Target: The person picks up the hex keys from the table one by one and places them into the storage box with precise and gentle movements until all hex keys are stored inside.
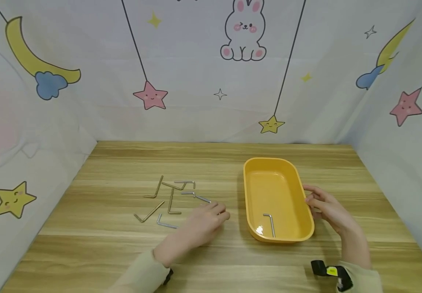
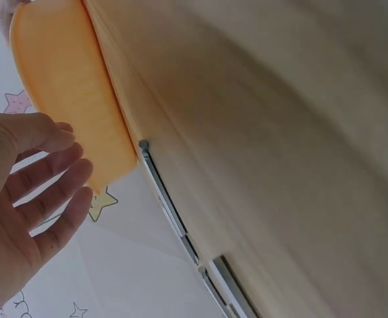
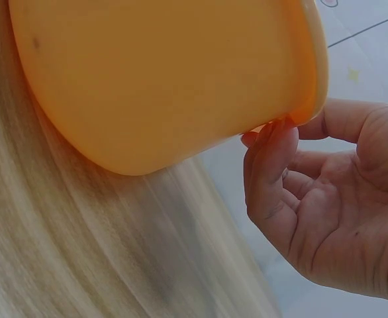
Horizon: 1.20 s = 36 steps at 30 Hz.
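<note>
A yellow plastic tray (image 1: pixel 266 191) stands on the right half of the table, with one silver hex key (image 1: pixel 271 225) inside it. My right hand (image 1: pixel 329 207) pinches the tray's right rim between thumb and fingers, as the right wrist view also shows. Just left of the tray, my left hand (image 1: pixel 204 221) hovers over the table; its fingers (image 2: pixel 81 173) are loosely bent with nothing between them. Beside its fingertips lies a silver hex key (image 1: pixel 203 199), partly covered by the hand. Another silver hex key (image 1: pixel 168 225) runs toward the left wrist.
Several brass-coloured hex keys (image 1: pixel 171 202) lie scattered on the wooden table (image 1: pixel 211 158) left of the left hand. Further silver hex keys, one of them (image 1: pixel 184 182) toward the back, lie among these. A patterned cloth (image 1: pixel 196 61) hangs behind and at both sides.
</note>
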### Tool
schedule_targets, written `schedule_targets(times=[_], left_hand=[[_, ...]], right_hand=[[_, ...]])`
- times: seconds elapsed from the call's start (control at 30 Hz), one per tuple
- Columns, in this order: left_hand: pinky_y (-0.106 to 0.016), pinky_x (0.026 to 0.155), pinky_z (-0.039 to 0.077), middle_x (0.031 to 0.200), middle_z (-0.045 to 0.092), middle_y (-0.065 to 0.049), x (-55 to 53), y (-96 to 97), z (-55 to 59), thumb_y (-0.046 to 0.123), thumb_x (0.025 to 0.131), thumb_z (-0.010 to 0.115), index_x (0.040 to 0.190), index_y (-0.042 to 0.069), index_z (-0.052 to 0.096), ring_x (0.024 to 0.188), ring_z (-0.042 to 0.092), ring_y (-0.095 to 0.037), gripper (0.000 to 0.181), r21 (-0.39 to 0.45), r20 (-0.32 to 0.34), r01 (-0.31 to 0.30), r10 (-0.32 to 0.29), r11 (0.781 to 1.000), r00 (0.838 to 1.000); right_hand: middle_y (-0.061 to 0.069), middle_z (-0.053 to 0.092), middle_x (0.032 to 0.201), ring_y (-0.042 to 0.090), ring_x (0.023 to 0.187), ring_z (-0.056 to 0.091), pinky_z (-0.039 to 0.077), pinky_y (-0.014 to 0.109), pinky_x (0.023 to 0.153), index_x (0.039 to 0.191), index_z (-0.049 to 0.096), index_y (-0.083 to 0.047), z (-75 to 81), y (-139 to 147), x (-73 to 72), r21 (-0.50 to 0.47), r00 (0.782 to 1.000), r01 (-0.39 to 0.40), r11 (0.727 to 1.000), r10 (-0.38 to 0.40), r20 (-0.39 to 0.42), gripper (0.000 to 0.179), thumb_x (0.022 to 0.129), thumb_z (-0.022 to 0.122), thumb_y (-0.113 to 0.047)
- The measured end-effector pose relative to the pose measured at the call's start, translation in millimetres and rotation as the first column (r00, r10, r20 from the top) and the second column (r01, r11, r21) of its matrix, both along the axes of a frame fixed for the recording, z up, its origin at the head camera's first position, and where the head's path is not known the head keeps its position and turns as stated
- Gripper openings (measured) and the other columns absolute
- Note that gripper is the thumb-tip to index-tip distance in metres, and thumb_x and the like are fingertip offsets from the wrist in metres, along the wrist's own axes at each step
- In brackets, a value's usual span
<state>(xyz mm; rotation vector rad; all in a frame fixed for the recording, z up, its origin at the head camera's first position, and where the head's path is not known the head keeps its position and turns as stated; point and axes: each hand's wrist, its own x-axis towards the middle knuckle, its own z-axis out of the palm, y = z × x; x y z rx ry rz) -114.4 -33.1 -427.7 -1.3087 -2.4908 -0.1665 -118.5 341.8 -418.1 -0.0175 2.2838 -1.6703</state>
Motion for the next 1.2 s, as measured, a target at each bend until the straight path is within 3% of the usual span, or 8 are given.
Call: schedule_targets(times=[0.1,0.37,0.57,0.7,1.0,1.2], left_hand=[[-0.024,0.072,0.052,0.090,0.062,0.005,-4.3,-2.7,-1.3,0.011,0.081,0.068,0.098,0.016,0.068,0.082,0.058,-0.012,0.017,-0.003,-0.002,0.010,-0.010,1.000,1.000],[-0.028,0.083,0.055,0.097,0.067,0.002,-15.1,-9.5,-1.1,0.014,0.081,0.072,0.102,0.016,0.068,0.090,0.063,-0.014,0.021,-0.065,0.055,0.038,-0.034,0.997,0.998],[-0.026,0.077,0.053,0.088,0.063,0.004,-23.0,-14.3,-3.2,0.006,0.080,0.070,0.096,0.014,0.067,0.082,0.061,-0.013,0.018,-0.054,0.065,0.070,-0.067,0.996,0.996],[-0.025,0.077,0.054,0.088,0.063,0.005,-28.1,-16.5,-5.6,0.006,0.082,0.068,0.095,0.016,0.067,0.081,0.062,-0.012,0.016,-0.088,0.076,0.093,-0.086,0.992,0.993],[-0.023,0.064,0.049,0.086,0.060,0.005,-38.0,-19.3,-11.3,0.013,0.090,0.063,0.098,0.017,0.065,0.076,0.058,-0.012,0.009,-0.204,-0.010,0.146,-0.151,0.968,0.989],[-0.024,0.067,0.051,0.092,0.063,0.005,-41.7,-18.2,-14.2,0.017,0.092,0.061,0.102,0.017,0.065,0.081,0.060,-0.012,0.010,-0.264,-0.003,0.154,-0.160,0.952,0.987]], right_hand=[[-0.006,0.053,0.086,0.008,0.067,0.049,0.052,0.031,0.066,0.147,0.022,0.004,-0.4,-0.1,0.4,0.000,1.000,0.004,1.000,-0.004,-0.001,0.059,0.100,0.047,-0.021],[-0.006,0.053,0.086,0.008,0.066,0.049,0.053,0.031,0.066,0.147,0.022,0.004,-1.6,0.0,1.5,-0.002,1.000,0.005,1.000,-0.005,-0.005,0.058,0.100,0.047,-0.021],[-0.006,0.052,0.085,0.008,0.066,0.049,0.053,0.031,0.065,0.147,0.023,0.004,-2.8,-0.8,1.8,-0.002,1.000,0.007,1.000,-0.007,-0.008,0.058,0.100,0.047,-0.020],[-0.006,0.053,0.085,0.009,0.066,0.049,0.053,0.031,0.066,0.147,0.023,0.004,-2.9,-2.0,2.2,-0.002,1.000,0.007,1.000,-0.007,-0.006,0.058,0.100,0.048,-0.020],[-0.006,0.052,0.084,0.008,0.065,0.048,0.053,0.030,0.065,0.147,0.023,0.004,-2.2,-3.0,2.8,0.002,1.000,0.008,1.000,-0.008,-0.012,0.057,0.100,0.047,-0.019],[-0.006,0.052,0.084,0.008,0.065,0.049,0.053,0.030,0.066,0.147,0.023,0.004,-2.2,-3.1,3.7,-0.001,1.000,0.005,1.000,-0.005,-0.012,0.058,0.100,0.047,-0.019]])
